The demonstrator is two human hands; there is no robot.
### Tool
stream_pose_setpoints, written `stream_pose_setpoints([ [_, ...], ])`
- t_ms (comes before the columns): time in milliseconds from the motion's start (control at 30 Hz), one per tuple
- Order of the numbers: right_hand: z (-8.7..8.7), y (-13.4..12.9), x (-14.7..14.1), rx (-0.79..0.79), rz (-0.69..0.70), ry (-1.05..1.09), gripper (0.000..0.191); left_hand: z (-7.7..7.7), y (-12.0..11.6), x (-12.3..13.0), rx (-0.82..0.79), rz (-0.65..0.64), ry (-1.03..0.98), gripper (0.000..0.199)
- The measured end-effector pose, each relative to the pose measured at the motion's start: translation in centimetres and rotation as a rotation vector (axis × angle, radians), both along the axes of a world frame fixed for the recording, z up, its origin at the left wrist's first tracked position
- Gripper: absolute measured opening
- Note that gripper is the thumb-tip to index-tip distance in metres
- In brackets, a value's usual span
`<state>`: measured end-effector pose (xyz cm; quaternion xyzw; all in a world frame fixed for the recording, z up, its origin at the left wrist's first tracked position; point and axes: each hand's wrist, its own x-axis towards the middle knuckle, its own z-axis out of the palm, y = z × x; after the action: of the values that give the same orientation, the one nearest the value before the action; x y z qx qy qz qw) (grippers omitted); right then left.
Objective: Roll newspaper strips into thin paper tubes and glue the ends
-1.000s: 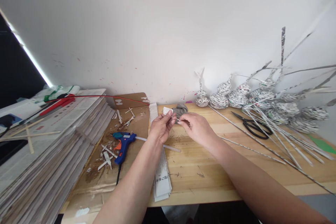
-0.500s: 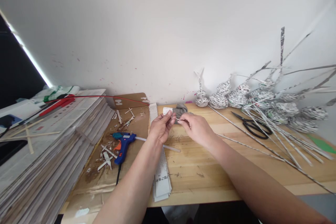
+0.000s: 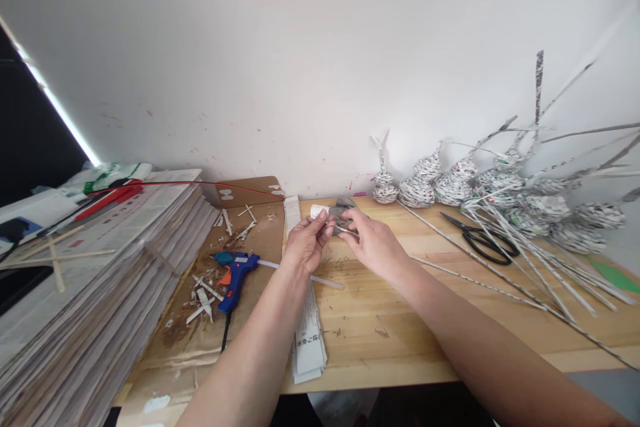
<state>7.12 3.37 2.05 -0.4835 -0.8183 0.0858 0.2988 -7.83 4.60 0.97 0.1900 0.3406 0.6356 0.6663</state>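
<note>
My left hand [image 3: 306,243] is closed in a pinch, thumb against the fingertips, on a thin paper strip [image 3: 346,231] that reaches across toward the other hand. My right hand [image 3: 373,240] has its thumb and fingers curled around the far end of this strip; the grip is partly hidden. Just past the left fingertips is a small white printed paper piece [image 3: 318,211]. A crumpled grey cloth [image 3: 345,204] lies behind both hands. Beneath my left forearm and hand runs a stack of long cut newspaper strips [image 3: 307,347].
A blue hot glue gun [image 3: 237,280] lies on stained cardboard [image 3: 265,233] among paper scraps, left of a glue stick [image 3: 327,282]. A tall newspaper stack [image 3: 165,247] fills the left. To the right are black scissors [image 3: 483,243], rolled paper sticks [image 3: 545,260] and several woven paper gourds [image 3: 417,188].
My right hand has shifted slightly, its index finger lifting toward the grey cloth and its fingers parting a little. My left hand stays almost in place.
</note>
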Motion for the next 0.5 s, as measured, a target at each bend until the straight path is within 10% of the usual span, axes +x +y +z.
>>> stream_pose_setpoints([
  [500, 0.81, -0.19, 0.25, -0.035, 0.019, -0.137, 0.030, 0.01, 0.16, -0.23, -0.021, -0.001, -0.005, 0.003],
])
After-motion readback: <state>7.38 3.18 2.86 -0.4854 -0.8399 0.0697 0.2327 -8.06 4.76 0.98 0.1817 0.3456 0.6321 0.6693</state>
